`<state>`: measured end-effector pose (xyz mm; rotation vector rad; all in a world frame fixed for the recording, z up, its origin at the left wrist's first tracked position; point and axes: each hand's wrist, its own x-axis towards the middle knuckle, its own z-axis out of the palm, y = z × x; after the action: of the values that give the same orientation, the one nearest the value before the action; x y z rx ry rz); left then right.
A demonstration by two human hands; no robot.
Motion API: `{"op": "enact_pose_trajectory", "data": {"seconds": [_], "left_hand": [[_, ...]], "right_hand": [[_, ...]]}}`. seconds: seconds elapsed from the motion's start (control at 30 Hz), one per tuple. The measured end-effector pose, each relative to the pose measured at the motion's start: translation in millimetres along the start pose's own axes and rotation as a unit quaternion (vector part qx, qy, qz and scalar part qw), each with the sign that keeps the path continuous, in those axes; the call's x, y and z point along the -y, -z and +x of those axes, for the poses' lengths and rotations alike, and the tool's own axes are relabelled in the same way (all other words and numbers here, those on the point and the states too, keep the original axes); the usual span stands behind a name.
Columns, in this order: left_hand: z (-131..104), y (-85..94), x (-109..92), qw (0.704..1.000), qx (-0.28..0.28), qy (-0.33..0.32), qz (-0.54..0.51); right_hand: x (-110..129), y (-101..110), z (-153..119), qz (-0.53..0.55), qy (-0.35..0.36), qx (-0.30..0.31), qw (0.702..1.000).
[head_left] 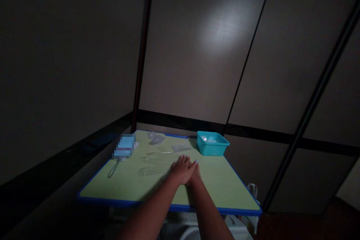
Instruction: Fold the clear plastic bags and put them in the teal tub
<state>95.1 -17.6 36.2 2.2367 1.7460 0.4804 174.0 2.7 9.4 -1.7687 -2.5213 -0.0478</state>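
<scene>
My left hand [181, 170] lies palm down across my right hand [197, 174], its fingers stretched out and its thumb resting over the right. Most of the right hand's fingers are hidden beneath it. Both hands are at the middle of a light green table [222, 185] with a blue edge. No object shows in either hand. Just left of them, clear plastic film [157, 157] is spread on the tabletop. A flat, see-through plastic packet [181, 148] lies just beyond the fingertips.
A teal plastic basket [213, 150] with clear plastic inside stands at the back right. Crumpled clear plastic [156, 139] lies at the back. On the left is a phone-like device [124, 146], its surface pixelated, with a cord loop [113, 169]. Dark panelled walls [191, 82] border the table.
</scene>
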Motion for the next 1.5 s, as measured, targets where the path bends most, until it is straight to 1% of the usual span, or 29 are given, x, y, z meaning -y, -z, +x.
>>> {"op": "enact_pose_trajectory", "data": {"seconds": [0.07,0.13,0.2,0.3,0.37,0.53,0.7,0.83,0.93,1.0,1.07,1.1,1.13,1.17,1.23,1.3,1.33,1.4,1.43,1.5], "left_hand": [[3,-2.0,12,1.000,0.004,0.001,0.006],[2,-2.4,25,1.000,0.008,0.002,0.018],[0,-1.1,39,0.999,0.009,0.005,0.033],[-4,3.3,62,0.998,0.004,0.017,0.058],[-6,7.5,77,0.997,-0.001,0.027,0.072],[-10,23.1,113,0.994,-0.004,0.051,0.099],[-12,38.6,138,0.990,-0.011,0.084,0.113],[-13,40.5,150,0.986,-0.043,0.111,0.117],[-14,40.8,150,0.980,-0.085,0.132,0.125],[-16,44.0,147,0.971,-0.136,0.131,0.144],[-19,49.5,143,0.960,-0.199,0.113,0.163],[-20,52.5,141,0.955,-0.222,0.102,0.167],[-21,55.0,140,0.954,-0.233,0.090,0.166],[-22,56.8,139,0.957,-0.232,0.073,0.161],[-24,57.5,138,0.968,-0.202,0.026,0.146],[-25,54.6,138,0.980,-0.146,-0.026,0.130],[-26,52.5,138,0.986,-0.109,-0.042,0.121],[-27,48.5,138,0.993,-0.034,-0.052,0.103],[-28,47.3,138,0.994,-0.004,-0.049,0.096],[-29,46.9,137,0.995,0.030,-0.041,0.087]], "right_hand": [[-1,3,0,-0.003,0.023,0.016,1.000],[-1,6,-1,0.005,0.031,0.035,0.999],[0,9,-1,0.023,0.014,0.042,0.999],[3,11,-2,0.050,-0.020,0.034,0.998],[4,11,-2,0.059,-0.030,0.030,0.997],[5,12,-3,0.063,-0.030,0.027,0.997],[6,13,-4,0.072,-0.036,0.027,0.996],[6,12,-5,0.077,-0.033,0.016,0.996],[5,9,-6,0.078,-0.027,0.005,0.997],[7,8,-6,0.066,-0.036,-0.015,0.997],[11,10,-7,0.044,-0.068,-0.055,0.995],[13,11,-8,0.033,-0.088,-0.078,0.993],[16,13,-9,0.024,-0.106,-0.100,0.989],[18,16,-10,0.018,-0.116,-0.120,0.986],[22,21,-12,0.014,-0.110,-0.153,0.982],[25,24,-14,0.027,-0.060,-0.155,0.986],[25,25,-15,0.040,-0.024,-0.137,0.989],[26,24,-17,0.069,0.037,-0.075,0.994],[27,24,-18,0.079,0.051,-0.044,0.995],[28,23,-18,0.086,0.046,-0.004,0.995]]}}
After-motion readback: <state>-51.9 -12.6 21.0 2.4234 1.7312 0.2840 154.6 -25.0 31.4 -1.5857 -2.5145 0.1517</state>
